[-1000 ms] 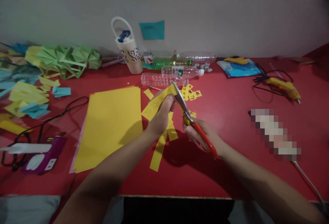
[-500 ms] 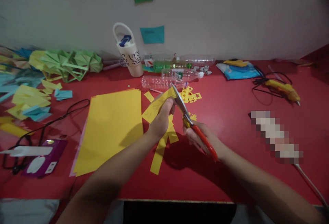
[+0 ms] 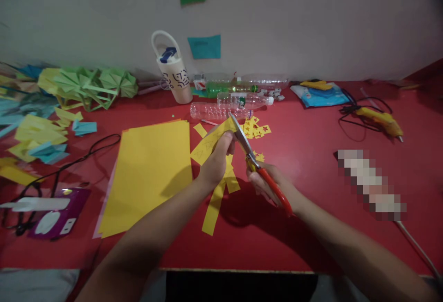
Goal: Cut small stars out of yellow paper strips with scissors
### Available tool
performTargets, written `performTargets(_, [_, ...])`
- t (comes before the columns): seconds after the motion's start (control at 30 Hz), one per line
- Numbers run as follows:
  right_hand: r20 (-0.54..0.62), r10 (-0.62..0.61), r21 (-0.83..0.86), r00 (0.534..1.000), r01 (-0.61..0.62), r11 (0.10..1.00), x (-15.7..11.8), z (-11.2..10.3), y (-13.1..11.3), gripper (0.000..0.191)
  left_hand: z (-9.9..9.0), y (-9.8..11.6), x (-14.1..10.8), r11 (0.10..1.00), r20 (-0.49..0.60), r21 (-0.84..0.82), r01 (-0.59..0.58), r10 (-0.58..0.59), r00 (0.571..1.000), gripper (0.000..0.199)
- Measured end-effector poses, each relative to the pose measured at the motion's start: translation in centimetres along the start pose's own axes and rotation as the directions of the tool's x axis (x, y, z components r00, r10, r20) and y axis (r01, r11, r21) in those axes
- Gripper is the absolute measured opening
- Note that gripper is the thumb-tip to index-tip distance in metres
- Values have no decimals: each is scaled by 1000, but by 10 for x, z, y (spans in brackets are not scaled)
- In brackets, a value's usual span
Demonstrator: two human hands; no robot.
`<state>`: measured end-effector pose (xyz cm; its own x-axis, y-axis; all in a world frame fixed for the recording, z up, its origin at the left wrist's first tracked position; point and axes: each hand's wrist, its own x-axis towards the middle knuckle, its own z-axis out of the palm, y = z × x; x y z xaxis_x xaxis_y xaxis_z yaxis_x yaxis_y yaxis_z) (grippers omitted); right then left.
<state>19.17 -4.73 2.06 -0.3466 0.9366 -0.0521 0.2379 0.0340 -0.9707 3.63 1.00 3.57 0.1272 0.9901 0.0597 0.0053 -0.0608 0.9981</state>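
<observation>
My left hand [image 3: 218, 156] pinches a yellow paper strip [image 3: 206, 146] with stars drawn on it in outline. My right hand [image 3: 268, 179] grips red-handled scissors [image 3: 244, 139], whose blades lie at the strip's right end, pointing up and left. Whether the blades are parted there is hard to make out. Below my left hand, other yellow paper strips [image 3: 213, 209] lie crossed on the red table. Behind the scissors sits a small pile of yellow scraps with star-shaped holes [image 3: 256, 129], and a few yellow stars [image 3: 259, 157] show just past my right hand.
A stack of yellow paper [image 3: 148, 172] lies at left, beyond it a purple box [image 3: 60, 214] and folded paper [image 3: 86, 85]. Plastic bottles [image 3: 221, 111] and a white tumbler [image 3: 176, 80] line the back. On the right are a glue gun [image 3: 379, 121] and a blurred-out object [image 3: 372, 184] with a cord.
Both hands, the strip and the scissors hold nearly the same place. The red scissor handle sits very slightly higher; the whole view has shifted a touch.
</observation>
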Motion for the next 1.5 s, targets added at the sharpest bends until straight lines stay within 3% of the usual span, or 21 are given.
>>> performTargets(0.73, [-11,63,66,998,-62,996,0,1,3,47,-2,2,1,998,-2,66,-1,2,1000,38])
performTargets(1.23, [-11,95,114,995,-93,989,1,1,6,46,-3,-8,4,998,-8,34,-47,47,999,40])
performTargets(1.4, [-31,70,116,997,-66,991,5,-4,14,45,-8,-11,12,989,52,-88,-118,123,991,40])
performTargets(1.5, [-63,97,128,993,-89,988,11,-9,21,48,-19,-3,23,960,27,-217,-176,186,982,42])
